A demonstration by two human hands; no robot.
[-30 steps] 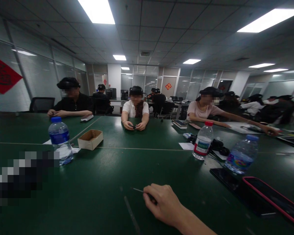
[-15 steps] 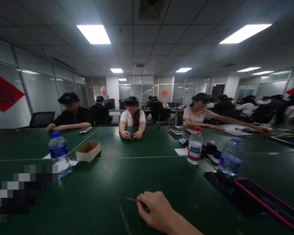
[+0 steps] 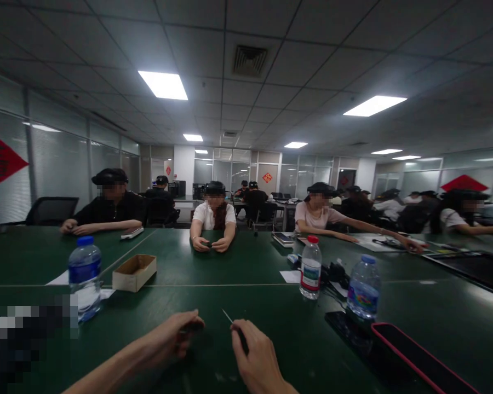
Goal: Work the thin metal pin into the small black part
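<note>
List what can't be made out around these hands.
Head view: back end of the tool, covered by the right hand.
Head view: whether the left hand holds anything; hidden by blur.
Head view: near end of the red-rimmed phone, cut off by the bottom edge.

On the green table [image 3: 246, 268], a blue-capped bottle [image 3: 84, 273] stands at ten o'clock, with a box [image 3: 132, 280] near it at eleven. At one o'clock stand a red-capped bottle [image 3: 311, 269] and a second blue-capped bottle [image 3: 363, 290], with a pink-rimmed phone [image 3: 419, 353] at two. Beyond, a person in black [image 3: 117, 210] sits at eleven, one in white [image 3: 207, 210] at twelve, one in pink [image 3: 314, 216] at one.
</note>
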